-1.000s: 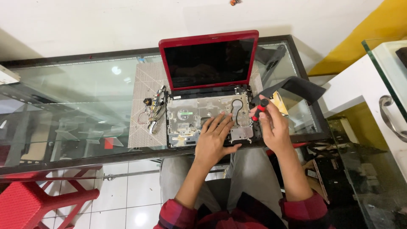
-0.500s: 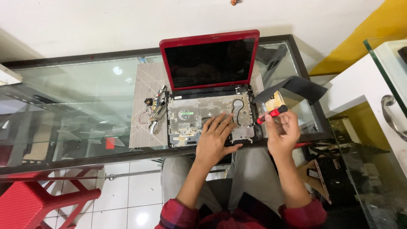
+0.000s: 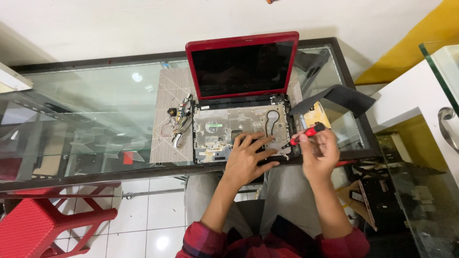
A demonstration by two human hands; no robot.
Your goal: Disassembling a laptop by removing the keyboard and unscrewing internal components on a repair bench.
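Note:
A red laptop (image 3: 241, 64) stands open on a glass table (image 3: 91, 100), its keyboard removed and the grey metal inner frame (image 3: 224, 126) exposed. My left hand (image 3: 248, 155) rests flat with spread fingers on the front right part of that frame. My right hand (image 3: 320, 153) holds a red-handled screwdriver (image 3: 306, 134) at the laptop's front right corner, with its tip pointing down and left toward the base edge.
A beige patterned mat (image 3: 169, 119) lies under the laptop, with small loose parts and cables (image 3: 178, 119) on its left side. A black panel (image 3: 337, 98) lies to the right. A red stool (image 3: 43, 220) stands at lower left, a white cabinet (image 3: 420, 100) at right.
My right hand has drawn slightly back and down at the laptop's right corner, and the screwdriver now points toward the base edge. My left hand has stayed on the frame.

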